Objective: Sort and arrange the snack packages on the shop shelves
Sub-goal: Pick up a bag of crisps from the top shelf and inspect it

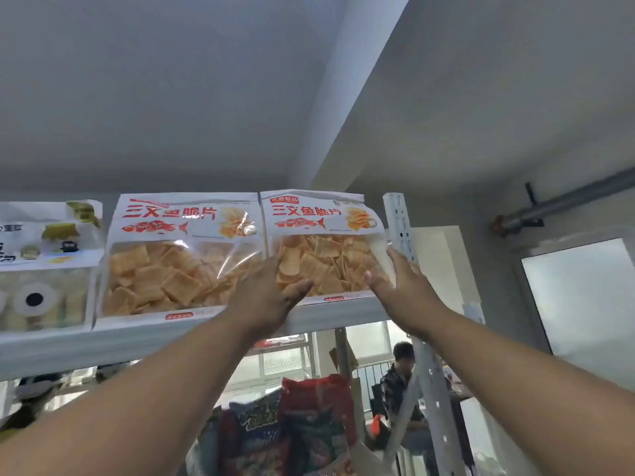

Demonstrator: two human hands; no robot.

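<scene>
Two hands hold a chip bag up on the top shelf

Both arms reach up. The left hand presses the left edge of the right bag, fingers nearly straight. The right hand presses its right edge, fingers straight, beside the white post. The bag stands upright on the shelf, touching a matching bag on its left

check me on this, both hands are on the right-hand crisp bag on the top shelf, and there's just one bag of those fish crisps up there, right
Not quite. The head view shows two matching fish crisp bags side by side: the left crisp bag and the right crisp bag. The rest holds: left hand and right hand are both on the right one, on the top shelf.
</scene>
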